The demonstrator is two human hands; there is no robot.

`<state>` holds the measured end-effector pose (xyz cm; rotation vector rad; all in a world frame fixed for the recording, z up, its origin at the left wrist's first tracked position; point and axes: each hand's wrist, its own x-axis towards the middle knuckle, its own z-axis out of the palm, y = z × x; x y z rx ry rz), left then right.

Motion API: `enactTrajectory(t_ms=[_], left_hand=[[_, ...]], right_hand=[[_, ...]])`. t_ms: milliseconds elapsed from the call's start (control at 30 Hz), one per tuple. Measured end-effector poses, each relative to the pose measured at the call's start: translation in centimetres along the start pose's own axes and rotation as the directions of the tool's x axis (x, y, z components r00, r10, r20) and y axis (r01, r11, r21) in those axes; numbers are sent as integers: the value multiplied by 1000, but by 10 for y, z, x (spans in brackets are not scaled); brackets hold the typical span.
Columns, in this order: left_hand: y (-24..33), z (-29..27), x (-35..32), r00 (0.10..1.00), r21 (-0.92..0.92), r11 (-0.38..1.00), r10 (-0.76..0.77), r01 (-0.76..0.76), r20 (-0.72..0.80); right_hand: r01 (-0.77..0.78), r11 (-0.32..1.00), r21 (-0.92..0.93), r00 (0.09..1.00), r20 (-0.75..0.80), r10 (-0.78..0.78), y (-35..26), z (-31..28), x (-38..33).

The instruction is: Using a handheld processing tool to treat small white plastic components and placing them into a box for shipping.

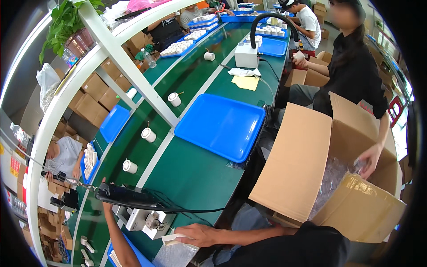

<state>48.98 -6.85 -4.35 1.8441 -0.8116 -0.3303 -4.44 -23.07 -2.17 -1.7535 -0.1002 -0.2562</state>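
Note:
My right hand (198,234) is closed round a small white flat-sided piece (174,239), held beside a small white bench fixture (153,222) with metal parts. Under that hand, clear plastic wrap (175,256) lies at the bench edge. My left hand (106,205) is raised behind a black cylindrical tool (126,196), which hangs from a metal hook and has a black cable. The tool and fixture hide most of its fingers, so its grip does not show. Partly behind my left forearm is a blue tray (133,249) with white pieces.
White round parts (129,166) with short wires stand along the green conveyor (111,187). An empty-looking blue tray (222,127) lies on the bench. White shelf posts (129,66) rise in front. At right, a co-worker's hand (371,160) reaches into an open carton (293,160) holding clear plastic.

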Motion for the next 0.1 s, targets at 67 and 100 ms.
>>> enactTrajectory(t_ms=[67, 100], left_hand=[[-39, -79, -22, 993, 374, 924, 106, -82, -44], [-31, -123, -23, 979, 684, 715, 203, -145, -4]], right_hand=[[63, 997, 48, 995, 68, -66, -16, 10, 2], [95, 993, 65, 990, 103, -101, -30, 10, -2]])
